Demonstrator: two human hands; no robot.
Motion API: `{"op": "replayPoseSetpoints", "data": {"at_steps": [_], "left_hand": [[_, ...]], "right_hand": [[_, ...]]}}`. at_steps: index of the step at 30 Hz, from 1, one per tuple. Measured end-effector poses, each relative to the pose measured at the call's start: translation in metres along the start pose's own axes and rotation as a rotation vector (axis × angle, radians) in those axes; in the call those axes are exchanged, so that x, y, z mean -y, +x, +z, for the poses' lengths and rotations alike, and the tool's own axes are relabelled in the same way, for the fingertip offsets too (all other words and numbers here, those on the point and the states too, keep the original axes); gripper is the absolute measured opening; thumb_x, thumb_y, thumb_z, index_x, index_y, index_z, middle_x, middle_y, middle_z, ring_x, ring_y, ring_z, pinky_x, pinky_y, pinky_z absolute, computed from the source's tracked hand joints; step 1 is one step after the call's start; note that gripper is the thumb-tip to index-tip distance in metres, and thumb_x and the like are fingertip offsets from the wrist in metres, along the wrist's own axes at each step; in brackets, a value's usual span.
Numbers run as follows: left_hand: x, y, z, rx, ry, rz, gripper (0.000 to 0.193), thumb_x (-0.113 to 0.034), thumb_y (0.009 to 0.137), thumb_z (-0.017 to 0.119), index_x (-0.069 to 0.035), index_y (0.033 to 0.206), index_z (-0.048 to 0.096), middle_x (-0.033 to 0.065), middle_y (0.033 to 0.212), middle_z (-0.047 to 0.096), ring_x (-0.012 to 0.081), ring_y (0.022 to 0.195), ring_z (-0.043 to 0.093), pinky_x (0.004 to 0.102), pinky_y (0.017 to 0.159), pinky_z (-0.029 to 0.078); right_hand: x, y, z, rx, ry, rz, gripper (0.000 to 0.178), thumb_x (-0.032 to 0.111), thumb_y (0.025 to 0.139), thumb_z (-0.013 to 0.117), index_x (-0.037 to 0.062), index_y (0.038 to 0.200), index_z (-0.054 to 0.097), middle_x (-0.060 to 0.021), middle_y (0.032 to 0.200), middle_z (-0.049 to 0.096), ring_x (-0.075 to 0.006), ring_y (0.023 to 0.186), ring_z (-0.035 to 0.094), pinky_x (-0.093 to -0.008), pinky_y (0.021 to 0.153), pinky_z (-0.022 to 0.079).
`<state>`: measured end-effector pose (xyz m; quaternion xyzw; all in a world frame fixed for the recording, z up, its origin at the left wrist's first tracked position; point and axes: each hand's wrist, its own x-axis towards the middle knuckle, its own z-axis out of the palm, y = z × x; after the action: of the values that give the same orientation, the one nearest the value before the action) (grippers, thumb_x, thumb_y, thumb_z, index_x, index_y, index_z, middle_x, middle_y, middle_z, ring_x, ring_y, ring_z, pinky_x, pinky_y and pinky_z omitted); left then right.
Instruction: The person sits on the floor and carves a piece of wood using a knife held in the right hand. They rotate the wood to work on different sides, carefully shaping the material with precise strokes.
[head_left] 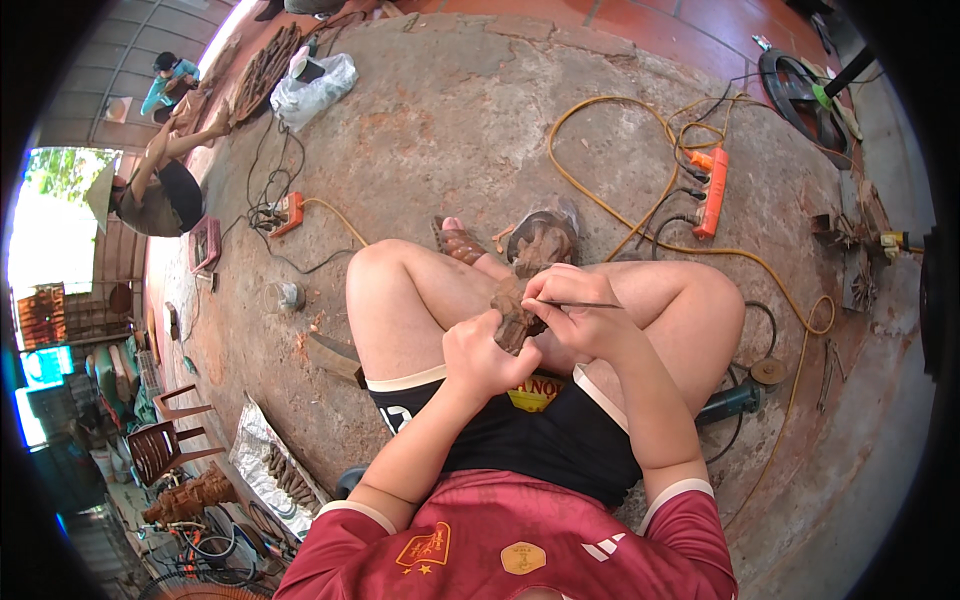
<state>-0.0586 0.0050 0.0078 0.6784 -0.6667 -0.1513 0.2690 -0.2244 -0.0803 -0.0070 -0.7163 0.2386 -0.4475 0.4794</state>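
Observation:
My left hand (485,357) is closed around a brown carved wooden piece (510,302) between my knees, its thumb pointing toward the right. In my right hand (582,318) is a thin dark rod-shaped tool (590,304), pinched between the fingers. The tool's left end reaches the carved wood, though my fingers hide its tip. Just beyond my hands, another brown carved wooden piece (545,243) rests by a rounded dark object whose kind I cannot make out. A sandaled foot (460,243) shows left of it.
An orange power strip (712,195) with yellow cable lies at the right; a smaller orange socket box (287,214) is at the left. Around me are a glass jar (285,297), a plastic bag (315,92), a green power tool (730,402) and brown chairs (165,450). Two people sit far left.

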Motion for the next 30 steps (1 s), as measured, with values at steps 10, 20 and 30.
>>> {"op": "replayPoseSetpoints", "data": {"at_steps": [10,20,30], "left_hand": [[0.005,0.000,0.002,-0.015,-0.020,0.003,0.033,-0.029,0.062,0.072,-0.001,0.060,0.054,0.0202,0.053,0.055,0.0397,0.050,0.059,0.0446,0.049,0.050],[0.006,0.000,0.004,-0.030,-0.029,0.023,0.034,-0.029,0.061,0.072,-0.001,0.060,0.052,0.0199,0.052,0.054,0.0396,0.048,0.058,0.0444,0.048,0.049],[0.005,0.001,0.004,-0.037,-0.020,0.030,0.033,-0.029,0.062,0.072,-0.002,0.061,0.054,0.0194,0.053,0.055,0.0394,0.049,0.059,0.0448,0.048,0.050]], "right_hand": [[0.009,-0.005,-0.005,0.033,0.000,0.070,0.011,0.004,0.083,0.071,0.0010,0.081,0.061,-0.0107,0.078,0.064,-0.0276,0.072,0.061,-0.0354,0.063,0.048],[-0.008,-0.006,-0.002,-0.076,-0.018,0.193,0.009,0.005,0.082,0.075,0.0016,0.080,0.067,-0.0087,0.084,0.068,-0.0200,0.076,0.064,-0.0314,0.067,0.050],[-0.007,0.000,0.005,-0.096,-0.069,0.060,0.015,0.011,0.082,0.075,0.0027,0.077,0.063,-0.0107,0.080,0.066,-0.0303,0.076,0.062,-0.0391,0.070,0.049]]}}
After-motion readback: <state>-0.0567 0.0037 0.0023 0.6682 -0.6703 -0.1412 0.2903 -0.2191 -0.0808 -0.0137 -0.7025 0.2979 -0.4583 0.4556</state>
